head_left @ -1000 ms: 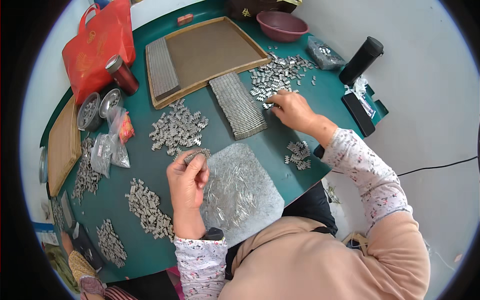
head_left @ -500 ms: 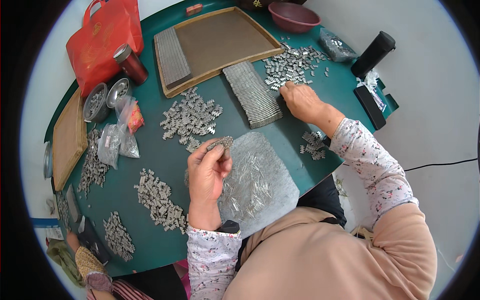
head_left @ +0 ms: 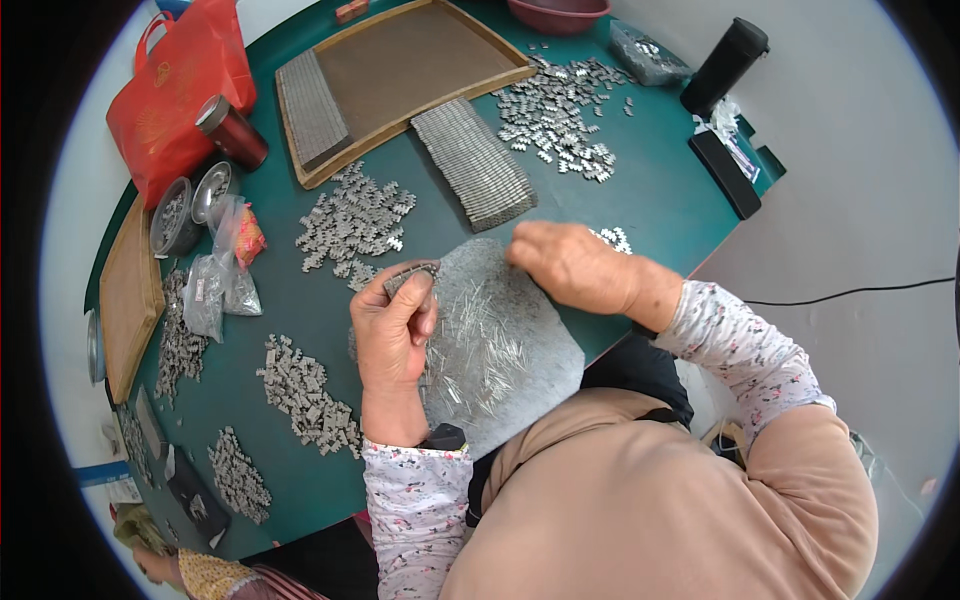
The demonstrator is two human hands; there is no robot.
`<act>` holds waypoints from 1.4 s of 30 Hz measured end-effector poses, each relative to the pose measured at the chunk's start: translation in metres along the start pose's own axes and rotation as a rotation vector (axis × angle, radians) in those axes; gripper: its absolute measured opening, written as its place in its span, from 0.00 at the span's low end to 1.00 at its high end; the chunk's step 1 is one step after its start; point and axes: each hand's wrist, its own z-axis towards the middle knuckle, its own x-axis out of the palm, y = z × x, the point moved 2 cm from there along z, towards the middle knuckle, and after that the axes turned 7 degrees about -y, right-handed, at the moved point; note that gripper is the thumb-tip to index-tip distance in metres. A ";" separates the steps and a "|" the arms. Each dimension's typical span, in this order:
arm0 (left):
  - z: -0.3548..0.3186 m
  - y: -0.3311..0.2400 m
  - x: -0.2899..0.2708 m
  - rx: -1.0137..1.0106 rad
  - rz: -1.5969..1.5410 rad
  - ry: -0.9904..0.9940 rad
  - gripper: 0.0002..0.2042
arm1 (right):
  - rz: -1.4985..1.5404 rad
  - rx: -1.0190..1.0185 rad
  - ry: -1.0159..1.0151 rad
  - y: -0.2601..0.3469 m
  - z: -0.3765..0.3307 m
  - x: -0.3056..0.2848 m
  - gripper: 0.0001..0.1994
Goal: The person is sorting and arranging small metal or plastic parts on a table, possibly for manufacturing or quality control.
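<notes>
My left hand point(head_left: 393, 335) is closed on a short strip of small metal links point(head_left: 408, 278), pinched between thumb and curled fingers. Under and beside it lies a grey felt-like pad point(head_left: 545, 350) with many thin metal pins point(head_left: 480, 345) scattered over it. My right hand point(head_left: 575, 265) hovers by the pad's upper right edge. Its fingertips are pressed together, and whatever they hold is hidden. Beyond the hands stretches a long block of stacked metal links point(head_left: 475, 165). Loose toothed metal pieces point(head_left: 560, 110) are heaped to its right, and another heap of links point(head_left: 350, 220) sits to its left.
A wooden tray point(head_left: 420, 50) stands at the back of the green table point(head_left: 650, 200). Toward the left are a red bag point(head_left: 185, 95), a dark red tumbler point(head_left: 232, 132), tubs and plastic bags point(head_left: 208, 290). A black bottle point(head_left: 725, 65) stands far right. Another person's hand point(head_left: 155, 565) shows lower left.
My right hand has come back from the far heap of pieces toward the pad and my left hand. The left hand keeps its strip of links. The whole view has shifted slightly.
</notes>
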 end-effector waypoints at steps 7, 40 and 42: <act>-0.003 0.001 0.012 -0.065 0.049 -0.011 0.05 | 0.122 0.342 -0.053 0.003 -0.021 -0.016 0.10; -0.005 0.008 0.014 0.034 0.226 0.105 0.05 | 0.563 0.463 -0.372 0.045 0.023 0.019 0.08; -0.005 0.007 0.016 0.085 0.306 0.094 0.04 | 0.520 0.459 -0.377 0.046 0.024 0.019 0.08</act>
